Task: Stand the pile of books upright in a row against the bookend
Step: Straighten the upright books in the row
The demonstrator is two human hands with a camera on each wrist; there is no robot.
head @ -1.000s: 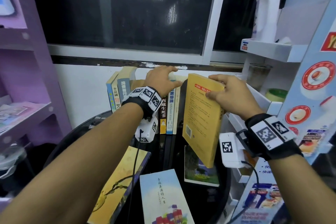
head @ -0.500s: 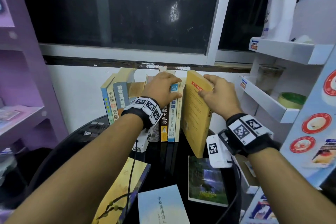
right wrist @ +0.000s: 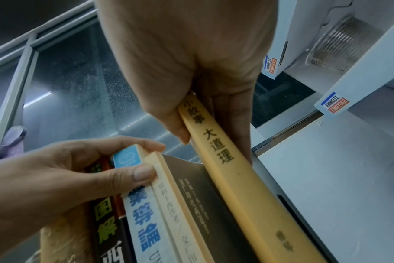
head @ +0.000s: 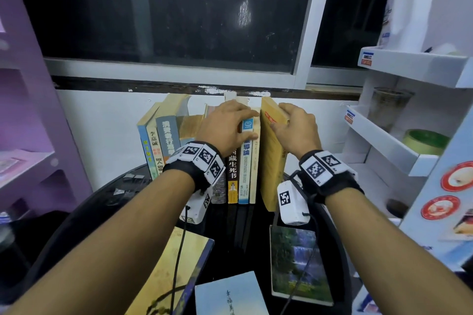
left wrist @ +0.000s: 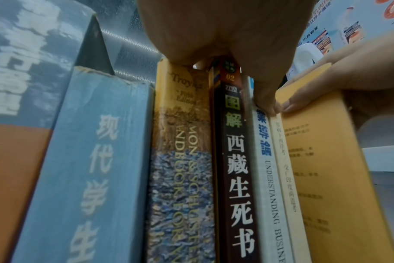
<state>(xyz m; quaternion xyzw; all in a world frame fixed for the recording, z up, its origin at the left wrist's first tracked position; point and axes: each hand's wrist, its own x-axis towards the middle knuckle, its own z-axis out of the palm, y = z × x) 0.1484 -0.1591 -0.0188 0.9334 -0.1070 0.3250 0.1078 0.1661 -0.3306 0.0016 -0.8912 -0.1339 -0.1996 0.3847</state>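
Fingers of the right hand [head: 294, 128] pinch the top of the yellow paperback [head: 271, 151], thumb on the near cover, the rest behind it. Head view: compared with a second ago, when that book hung tilted and clear of the row, it now stands nearly upright with its cover just beside the cream-spined book [head: 254, 161] at the row's right end. Left hand [head: 225, 128] grips the tops of the standing books [head: 238, 169], thumb on the blue-and-white spine; it has kept that hold throughout. Three books [head: 297, 263] lie flat on the black table [head: 230, 250]; bookend not visible. Left wrist view: thumb [left wrist: 265, 99] pressed on the blue-and-white spine [left wrist: 268, 178], the dark 西藏生死书 spine [left wrist: 236, 169] beside it, yellow cover [left wrist: 331, 169] closing in from the right. Right wrist view: a wedge-shaped gap remains between the yellow spine [right wrist: 232, 178] and the cream-spined book [right wrist: 169, 186], wider at the top. Judgement: this insertion is almost done; the book needs pushing flush, then the flat three follow.
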